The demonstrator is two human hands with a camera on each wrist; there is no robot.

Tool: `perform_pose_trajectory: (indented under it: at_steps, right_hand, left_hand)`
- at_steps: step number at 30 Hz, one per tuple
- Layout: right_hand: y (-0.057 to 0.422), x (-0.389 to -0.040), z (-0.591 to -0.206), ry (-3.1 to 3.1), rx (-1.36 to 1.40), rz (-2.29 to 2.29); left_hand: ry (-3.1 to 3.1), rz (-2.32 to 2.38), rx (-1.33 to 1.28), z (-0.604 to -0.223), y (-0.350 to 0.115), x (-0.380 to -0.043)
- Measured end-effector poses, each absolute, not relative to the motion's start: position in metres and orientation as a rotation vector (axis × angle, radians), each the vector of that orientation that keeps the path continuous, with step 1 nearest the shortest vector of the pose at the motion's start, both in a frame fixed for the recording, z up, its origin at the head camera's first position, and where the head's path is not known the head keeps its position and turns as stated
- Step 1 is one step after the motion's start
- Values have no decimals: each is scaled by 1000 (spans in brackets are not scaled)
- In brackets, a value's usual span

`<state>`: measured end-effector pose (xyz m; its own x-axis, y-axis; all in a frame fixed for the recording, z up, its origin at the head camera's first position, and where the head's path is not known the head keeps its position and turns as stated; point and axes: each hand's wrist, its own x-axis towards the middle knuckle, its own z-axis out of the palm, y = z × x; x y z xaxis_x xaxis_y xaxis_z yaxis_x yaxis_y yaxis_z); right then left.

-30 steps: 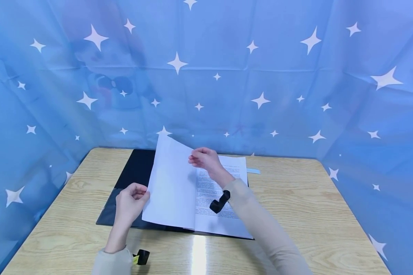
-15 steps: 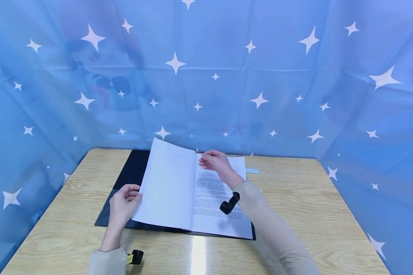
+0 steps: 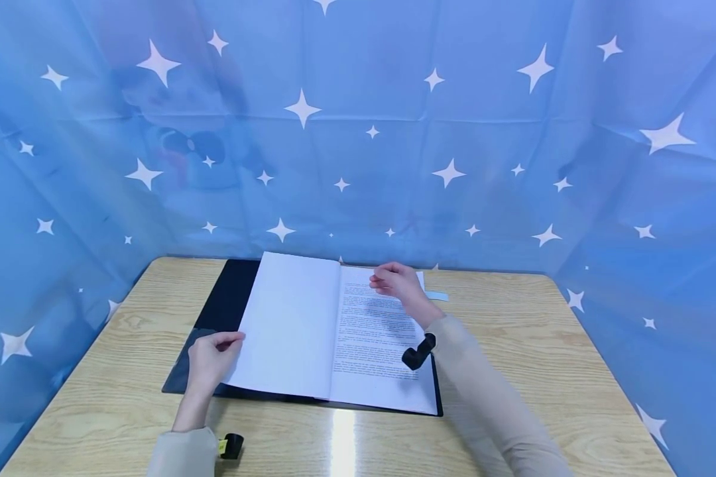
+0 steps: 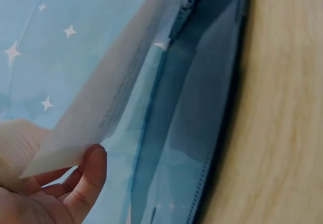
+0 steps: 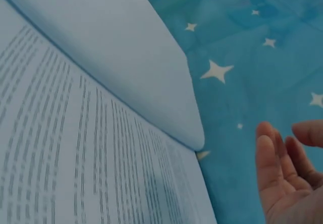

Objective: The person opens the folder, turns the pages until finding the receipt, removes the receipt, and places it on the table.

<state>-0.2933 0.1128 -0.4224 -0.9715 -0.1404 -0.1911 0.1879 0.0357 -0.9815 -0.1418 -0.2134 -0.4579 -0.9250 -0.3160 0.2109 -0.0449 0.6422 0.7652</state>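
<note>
A black folder lies spread on the table with a stack of paper sheets in it. My left hand pinches the outer edge of a blank white page, which is turned over to the left side. Print shows on that page's underside in the left wrist view, where thumb and fingers hold its corner. On the right half lies a printed page full of text lines. Above its upper part hovers my right hand, fingers loosely bent around nothing; the right wrist view shows thumb and fingers apart.
The wooden table carries the folder near its middle. A light blue tab sticks out from the folder's right side. Behind the table hangs a blue curtain with white stars. A clear pocket lines the folder's left cover.
The turned page has come down flatter to the left, with my left hand moving left and slightly down on its edge. My right hand has withdrawn rightward from the page's top over the printed sheet.
</note>
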Motion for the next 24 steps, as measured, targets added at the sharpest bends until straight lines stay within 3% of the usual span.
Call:
perform_pose_trajectory:
  at_steps: [24]
  right_hand:
    - [166, -312, -442, 2194, 202, -1911]
  left_hand:
    - [-2723, -1133, 351, -482, -214, -149]
